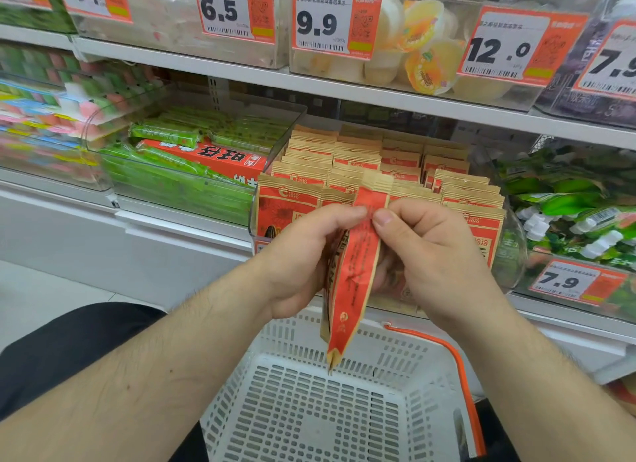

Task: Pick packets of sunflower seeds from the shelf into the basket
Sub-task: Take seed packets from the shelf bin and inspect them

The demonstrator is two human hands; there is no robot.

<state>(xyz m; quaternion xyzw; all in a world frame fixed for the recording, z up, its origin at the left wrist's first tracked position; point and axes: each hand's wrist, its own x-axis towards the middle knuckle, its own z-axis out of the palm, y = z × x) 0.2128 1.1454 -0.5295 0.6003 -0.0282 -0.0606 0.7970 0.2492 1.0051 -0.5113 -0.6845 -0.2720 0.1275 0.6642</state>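
View from a head-worn camera, looking down at two bare forearms reaching from the bottom corners toward the middle of the frame. Both hands meet at centre, holding packets of sunflower seeds (354,275), red and kraft-brown, seen edge-on and hanging downward. The left hand (309,255) has its fingers curled around the packets from the left side, thumb tip pressed at the upper edge. The right hand (430,251) pinches the same upper edge from the right, thumb against curled fingers. There look to be two packets pressed together (the edges overlap, so the count is uncertain).

Directly below, at bottom centre, sits a white perforated basket (309,410) with an orange handle (464,386) lying along its right rim; the part of its floor in view holds no packets. The lower tip of the held packets hangs just above the basket's opening.

Behind the hands, in the middle of the frame, a clear shelf bin (512,251) is packed with upright rows of the same packets (378,158).

The step in hand appears to be the transfer: packets are lifted free of the bin and poised over the basket. The next move likely calls for lowering them a little and loosening both grips so they drop flat inside, then reaching back to the bin for more.
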